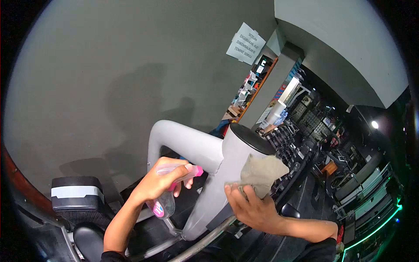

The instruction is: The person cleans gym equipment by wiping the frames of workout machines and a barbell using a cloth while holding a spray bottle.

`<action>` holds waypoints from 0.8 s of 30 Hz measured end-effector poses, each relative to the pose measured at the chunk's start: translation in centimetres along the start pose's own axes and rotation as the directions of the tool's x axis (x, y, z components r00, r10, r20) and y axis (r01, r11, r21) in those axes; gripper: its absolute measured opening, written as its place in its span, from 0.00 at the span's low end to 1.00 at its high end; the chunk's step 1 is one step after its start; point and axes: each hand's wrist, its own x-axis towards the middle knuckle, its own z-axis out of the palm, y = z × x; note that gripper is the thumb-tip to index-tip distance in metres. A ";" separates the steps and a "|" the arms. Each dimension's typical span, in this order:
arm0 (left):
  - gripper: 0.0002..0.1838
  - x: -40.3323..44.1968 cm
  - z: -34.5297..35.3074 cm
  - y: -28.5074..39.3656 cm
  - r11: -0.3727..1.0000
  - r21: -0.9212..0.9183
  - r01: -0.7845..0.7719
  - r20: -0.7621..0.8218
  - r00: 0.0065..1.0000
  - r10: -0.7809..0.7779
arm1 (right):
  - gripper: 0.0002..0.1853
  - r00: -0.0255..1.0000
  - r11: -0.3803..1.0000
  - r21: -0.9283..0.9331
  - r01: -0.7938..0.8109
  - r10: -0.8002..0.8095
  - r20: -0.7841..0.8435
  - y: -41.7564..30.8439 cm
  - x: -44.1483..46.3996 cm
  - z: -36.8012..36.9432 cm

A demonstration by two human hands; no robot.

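Note:
My left hand (152, 185) is wrapped around a clear spray bottle (166, 205) with a pink nozzle tip and a pink label. The nozzle points right, toward a thick grey machine frame (214, 192). In my right hand (255, 212) is a beige cloth (263, 172), gripped at its lower edge by the fingers. The cloth lies against the right side of the grey upright, just below its round black end cap (251, 137). Whether the cloth presses on the metal along its whole length I cannot tell.
A metal bar (205, 239) crosses below my hands. At left stand a black padded block (77, 194) and a black seat (91, 240). A grey wall (87, 87) with a paper sign (245, 43) rises behind. Dumbbell racks (283, 139) and other gym machines fill the right.

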 end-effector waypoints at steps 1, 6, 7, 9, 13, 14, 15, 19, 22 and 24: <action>0.23 0.1 0.1 -0.2 1.000 0.001 0.002 0.006 1.000 -0.002 | 0.23 0.997 0.998 0.046 0.048 -0.050 0.053 0.0 -0.6 -0.2; 0.21 0.4 1.0 -0.4 0.999 0.010 0.046 0.057 0.997 -0.046 | 0.24 0.991 0.995 0.033 -0.092 0.095 -0.099 3.2 -0.6 -1.6; 0.21 0.5 1.2 -0.4 0.999 0.009 0.049 0.057 0.997 -0.049 | 0.23 0.984 0.988 -0.032 -0.150 0.145 -0.106 4.2 -0.5 -2.1; 0.21 0.6 1.5 -0.5 0.999 0.008 0.036 0.076 0.996 -0.037 | 0.23 0.962 0.960 0.124 -0.251 0.262 -0.080 5.1 0.2 -2.8; 0.21 0.4 2.4 -0.5 0.999 0.034 0.017 0.045 0.999 -0.019 | 0.21 0.974 0.985 0.059 -0.160 0.167 -0.153 2.0 -1.3 -1.2; 0.22 0.2 2.6 -0.5 0.996 0.090 0.026 0.032 0.999 -0.029 | 0.20 0.990 0.990 0.105 -0.091 0.101 -0.094 1.4 -1.8 -1.1; 0.23 0.1 2.8 -0.5 0.988 0.148 0.036 0.020 0.999 -0.039 | 0.20 0.999 0.988 0.154 -0.025 0.032 -0.039 0.7 -2.4 -0.9; 0.25 -1.1 4.1 0.6 0.963 0.263 0.063 -0.010 0.998 -0.062 | 0.15 0.991 0.949 0.291 0.120 -0.130 0.015 -1.7 -4.1 0.8; 0.27 -1.8 5.3 0.8 0.922 0.379 0.077 -0.032 0.997 -0.070 | 0.15 0.995 0.903 0.425 0.062 -0.026 -0.092 -0.3 -4.1 0.4; 0.27 -2.3 6.4 1.1 0.909 0.407 0.090 -0.073 0.995 -0.066 | 0.16 0.980 0.845 0.534 -0.031 0.131 -0.150 1.1 -4.3 -1.1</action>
